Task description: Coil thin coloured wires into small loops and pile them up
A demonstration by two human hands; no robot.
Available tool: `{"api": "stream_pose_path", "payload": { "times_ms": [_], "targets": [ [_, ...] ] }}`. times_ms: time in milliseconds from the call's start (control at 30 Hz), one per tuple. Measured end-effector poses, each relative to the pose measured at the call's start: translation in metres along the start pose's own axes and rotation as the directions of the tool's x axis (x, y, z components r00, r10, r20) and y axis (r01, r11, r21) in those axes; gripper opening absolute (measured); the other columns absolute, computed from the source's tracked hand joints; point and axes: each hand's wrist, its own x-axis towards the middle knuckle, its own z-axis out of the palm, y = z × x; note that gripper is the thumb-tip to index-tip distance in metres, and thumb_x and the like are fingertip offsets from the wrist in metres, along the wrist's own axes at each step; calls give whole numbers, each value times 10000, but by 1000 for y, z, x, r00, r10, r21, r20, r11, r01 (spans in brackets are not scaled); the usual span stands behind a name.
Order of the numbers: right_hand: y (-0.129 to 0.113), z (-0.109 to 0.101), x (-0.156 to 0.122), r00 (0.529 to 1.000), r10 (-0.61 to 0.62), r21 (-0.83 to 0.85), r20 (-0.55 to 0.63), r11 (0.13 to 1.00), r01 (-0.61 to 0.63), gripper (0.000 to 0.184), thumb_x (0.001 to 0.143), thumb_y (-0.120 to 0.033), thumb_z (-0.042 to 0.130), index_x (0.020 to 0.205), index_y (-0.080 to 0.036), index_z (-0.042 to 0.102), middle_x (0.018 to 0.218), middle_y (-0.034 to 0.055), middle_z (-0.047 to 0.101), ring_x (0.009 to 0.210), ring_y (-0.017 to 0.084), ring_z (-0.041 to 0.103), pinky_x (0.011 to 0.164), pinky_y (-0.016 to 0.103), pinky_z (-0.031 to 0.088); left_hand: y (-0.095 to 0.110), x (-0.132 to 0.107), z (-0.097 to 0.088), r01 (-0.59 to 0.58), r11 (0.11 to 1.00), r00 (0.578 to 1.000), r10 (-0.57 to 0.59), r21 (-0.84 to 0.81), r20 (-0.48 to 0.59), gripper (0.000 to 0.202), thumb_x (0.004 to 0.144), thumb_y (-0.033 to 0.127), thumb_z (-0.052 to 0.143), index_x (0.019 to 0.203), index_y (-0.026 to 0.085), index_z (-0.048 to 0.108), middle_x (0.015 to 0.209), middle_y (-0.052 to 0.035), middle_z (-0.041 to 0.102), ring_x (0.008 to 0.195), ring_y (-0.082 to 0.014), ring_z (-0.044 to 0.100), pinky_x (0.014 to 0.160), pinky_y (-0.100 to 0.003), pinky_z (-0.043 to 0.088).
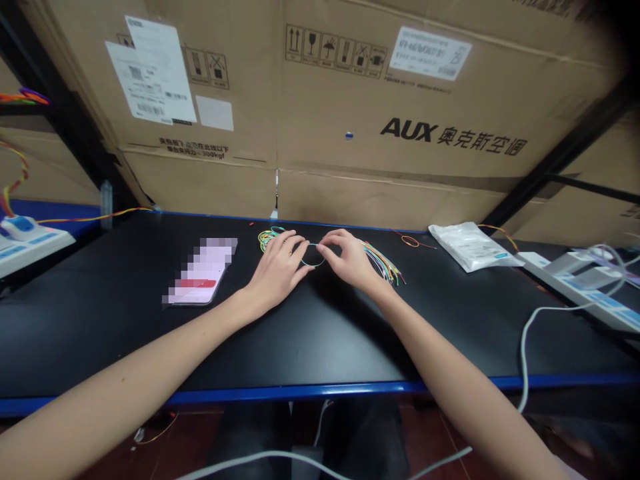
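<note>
Teal wire loop (313, 265): single thin strand, roughly round, spanning the gap between both hands.

Left hand (277, 268): narrow, fingers curled inward, closed on the loop's left end. Right hand (351, 261): narrow pinch, thumb and forefinger closed on the loop's right end.

Left of the loop: yellow-green wire coil (267, 240), just beside the left hand's fingers; farther off, well apart from that hand, a smartphone (200, 270), its screen pixelated and unreadable.

Right of the loop: multicoloured wire strands (383, 261), fanned out beside the right hand; beyond them, an orange wire coil (411, 241), then a white plastic packet (470, 247), its small print illegible. Far right: white power strip (575, 287), with a white cable (523, 353) running over the bench's front edge.

Behind the loop: cardboard cartons (320, 193) printed "AUX 奥克斯空调", plus "300kgf", a row of handling symbols and white shipping labels too small to read.

Beneath the loop: black workbench (100, 333) with blue-trimmed front edge. A wide stretch of black surface lies between the loop and that edge, crossed by both forearms.
</note>
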Motion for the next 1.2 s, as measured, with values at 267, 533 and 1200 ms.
{"api": "stream_pose_path", "payload": {
  "times_ms": [267,533,1200],
  "targets": [
    [4,4,-3,982,-176,-149,-65,975,165,84,827,-232,648,773,-206,706,909,65,668,921,217,580,850,366,483,1,0,1,-28,1000,1000,28,10,-7,381,851,269,634,1195,113,582,1173,-162,608,1239,-329,468,1016,-505,431],
    [-4,-4,1,996,-11,90,90,996,3,177,862,-216,588,747,-178,717,862,47,687,823,173,624,774,309,466,-1,0,1,-27,1000,1000,27,3,-2,382,846,232,637,1213,148,574,1162,-144,608,1243,-329,468,1005,-509,438],
    [-3,-4,3,973,136,157,189,973,-167,276,909,-300,509,778,-165,711,724,25,674,665,142,586,631,265,424,-2,0,2,-17,1000,1000,17,4,10,400,874,271,603,1248,141,552,1163,-142,610,1236,-320,468,1013,-505,433]
  ]
}}
